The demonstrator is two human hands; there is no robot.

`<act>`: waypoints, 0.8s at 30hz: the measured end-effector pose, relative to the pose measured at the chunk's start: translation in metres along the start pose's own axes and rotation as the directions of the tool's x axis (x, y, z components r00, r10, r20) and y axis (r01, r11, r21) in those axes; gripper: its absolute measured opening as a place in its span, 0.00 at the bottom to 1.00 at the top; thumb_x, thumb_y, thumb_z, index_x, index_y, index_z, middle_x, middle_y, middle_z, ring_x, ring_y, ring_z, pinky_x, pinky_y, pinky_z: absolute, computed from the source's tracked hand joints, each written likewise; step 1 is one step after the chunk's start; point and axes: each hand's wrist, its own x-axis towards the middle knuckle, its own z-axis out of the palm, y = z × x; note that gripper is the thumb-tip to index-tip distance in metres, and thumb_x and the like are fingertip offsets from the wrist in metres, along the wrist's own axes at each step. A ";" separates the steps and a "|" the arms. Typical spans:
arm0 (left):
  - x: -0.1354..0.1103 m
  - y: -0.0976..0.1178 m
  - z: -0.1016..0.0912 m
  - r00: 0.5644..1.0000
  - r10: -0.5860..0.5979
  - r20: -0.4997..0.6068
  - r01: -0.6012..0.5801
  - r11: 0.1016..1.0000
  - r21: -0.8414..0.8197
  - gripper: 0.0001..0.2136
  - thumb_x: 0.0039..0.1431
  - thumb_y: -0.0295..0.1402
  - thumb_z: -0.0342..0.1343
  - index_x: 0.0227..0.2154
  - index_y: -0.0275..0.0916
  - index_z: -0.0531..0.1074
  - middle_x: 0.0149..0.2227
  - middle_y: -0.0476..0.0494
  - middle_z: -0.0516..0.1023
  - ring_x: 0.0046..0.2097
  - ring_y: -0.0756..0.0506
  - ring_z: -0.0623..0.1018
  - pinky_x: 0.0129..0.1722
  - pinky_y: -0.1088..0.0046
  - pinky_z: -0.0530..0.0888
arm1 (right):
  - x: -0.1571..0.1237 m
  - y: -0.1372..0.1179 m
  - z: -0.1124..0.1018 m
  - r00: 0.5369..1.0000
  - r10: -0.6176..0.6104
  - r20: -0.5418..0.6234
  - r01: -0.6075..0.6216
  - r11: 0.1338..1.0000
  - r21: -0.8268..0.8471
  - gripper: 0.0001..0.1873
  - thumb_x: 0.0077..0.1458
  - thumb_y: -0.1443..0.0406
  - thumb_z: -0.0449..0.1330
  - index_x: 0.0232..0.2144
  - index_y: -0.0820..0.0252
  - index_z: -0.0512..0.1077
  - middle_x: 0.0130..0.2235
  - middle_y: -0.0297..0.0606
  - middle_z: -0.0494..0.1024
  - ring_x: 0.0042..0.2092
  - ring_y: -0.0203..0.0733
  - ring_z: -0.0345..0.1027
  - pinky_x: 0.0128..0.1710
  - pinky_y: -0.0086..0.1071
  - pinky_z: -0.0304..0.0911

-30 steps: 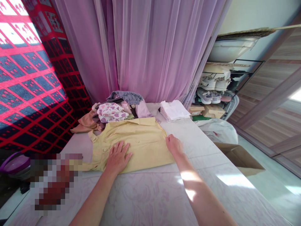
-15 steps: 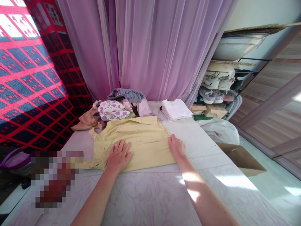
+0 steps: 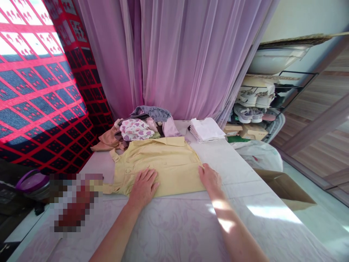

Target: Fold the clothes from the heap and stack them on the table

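Far left, down low, there's a purple-rimmed tub point(image 3: 32, 183), and beside it a blurred-out object point(image 3: 75, 202) on the edge of the worktop point(image 3: 174, 233), too pixelated for me to say what it is. Next comes the main thing: my pale yellow button-up shirt point(image 3: 160, 163) lies folded on the worktop, collar toward the curtain, right up against a heap of mixed clothes point(image 3: 136, 131).

My left hand point(image 3: 143, 186) is open and flat on the shirt's lower part, fingers spread, not gripping anything. Imo that's the way to do it: a flat palm with light pressure keeps the fabric from bunching. My right hand point(image 3: 209, 178) sits at the shirt's right edge, though I can't really tell if it's pinching the cloth or just resting there. Keeping that edge straight matters as much as the flat palm.

Further right there's a neat stack of white folded cloths point(image 3: 207, 130), then a shelf of sneakers point(image 3: 247, 112), a white plastic bag point(image 3: 259, 156) and an open cardboard box point(image 3: 283, 189).
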 end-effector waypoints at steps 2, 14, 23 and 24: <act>-0.002 0.001 0.002 0.999 -0.025 0.019 0.025 0.999 0.025 0.23 0.65 0.46 0.42 0.59 0.43 0.64 0.62 0.44 0.65 0.64 0.38 0.60 0.62 0.51 0.56 | -0.002 0.001 0.002 1.000 -0.018 -0.023 0.017 1.000 -0.008 0.21 0.65 0.56 0.43 0.52 0.58 0.66 0.42 0.46 0.79 0.42 0.46 0.74 0.40 0.35 0.63; -0.002 -0.002 -0.001 0.988 -0.107 0.114 0.104 0.994 0.029 0.26 0.65 0.48 0.40 0.62 0.47 0.59 0.65 0.45 0.59 0.66 0.38 0.57 0.63 0.51 0.51 | 0.001 0.005 0.010 0.999 0.000 -0.053 0.001 1.000 0.011 0.20 0.66 0.57 0.43 0.54 0.55 0.64 0.45 0.46 0.78 0.43 0.45 0.73 0.39 0.35 0.62; -0.002 0.001 -0.004 0.989 -0.108 0.100 0.105 0.994 0.042 0.25 0.65 0.48 0.41 0.62 0.46 0.60 0.65 0.45 0.59 0.65 0.38 0.58 0.63 0.51 0.52 | -0.014 -0.001 0.005 0.976 -0.057 -0.209 0.073 0.995 0.067 0.22 0.64 0.62 0.46 0.57 0.60 0.63 0.54 0.48 0.71 0.52 0.48 0.67 0.49 0.39 0.59; -0.002 0.002 -0.004 0.988 -0.111 0.103 0.107 0.993 0.045 0.25 0.65 0.48 0.41 0.62 0.46 0.60 0.65 0.45 0.59 0.65 0.38 0.57 0.63 0.51 0.52 | -0.019 -0.007 0.007 0.963 -0.115 -0.245 0.132 0.990 0.057 0.22 0.63 0.62 0.47 0.58 0.61 0.63 0.57 0.48 0.68 0.57 0.49 0.62 0.54 0.41 0.55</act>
